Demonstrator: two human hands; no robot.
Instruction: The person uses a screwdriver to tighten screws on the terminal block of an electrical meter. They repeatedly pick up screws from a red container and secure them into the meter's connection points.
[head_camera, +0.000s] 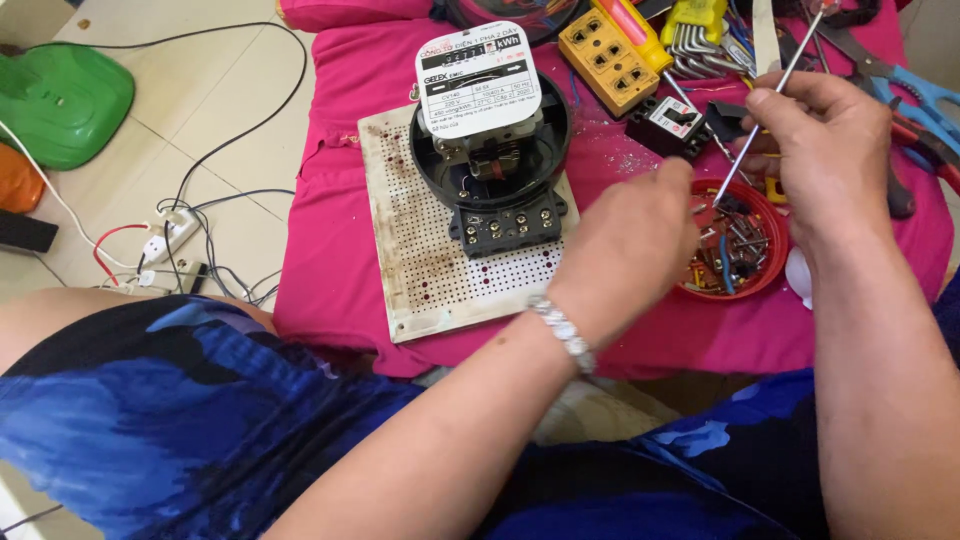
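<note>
While the view runs from the tiled floor at the left, with its green plastic stool (60, 100) and tangle of cables (190, 240), a pink cloth (330, 250) carries a white perforated board (440, 270) on which an opened electricity meter (490, 140) sits, its terminal block (508, 225) facing the person. Next comes the left hand (630, 250), its grip curled and pressed together at the rim of a red dish of screws (735, 240); whether it pinches a screw cannot be told. Farthest right, the right hand (830, 150) pinches a screwdriver (770, 110), whose long axis slopes from upper right down to lower left, the tip inside the dish, just beside the left fingertips. The dish lies directly below the right hand and just right of the left, both hands equally near.
</note>
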